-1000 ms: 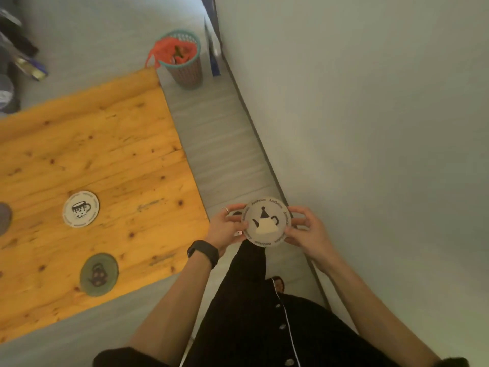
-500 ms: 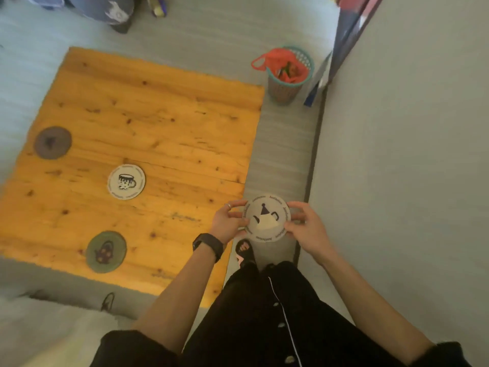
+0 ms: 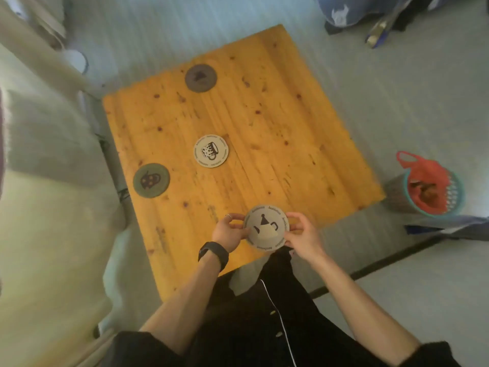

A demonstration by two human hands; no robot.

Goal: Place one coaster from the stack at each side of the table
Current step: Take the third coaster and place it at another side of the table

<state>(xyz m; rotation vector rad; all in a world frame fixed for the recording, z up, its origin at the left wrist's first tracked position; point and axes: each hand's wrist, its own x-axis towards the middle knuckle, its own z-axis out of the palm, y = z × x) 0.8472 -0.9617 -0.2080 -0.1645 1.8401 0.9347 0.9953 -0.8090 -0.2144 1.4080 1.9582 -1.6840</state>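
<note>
I hold a round cream coaster with a dark teapot print by its edges, my left hand on its left rim and my right hand on its right rim. It hovers over the near edge of the square wooden table. On the table lie a cream coaster with a mug print near the middle, a green coaster by the left edge and a grey coaster by the far edge.
A pale sofa or bed runs along the table's left side. A teal basket with a red bag stands on the floor to the right. Dark bags and clutter lie at the far right.
The view has swung round the table, so the table now lies straight ahead. The held coaster has come from beside the table's corner to above its near edge, still in both hands.
</note>
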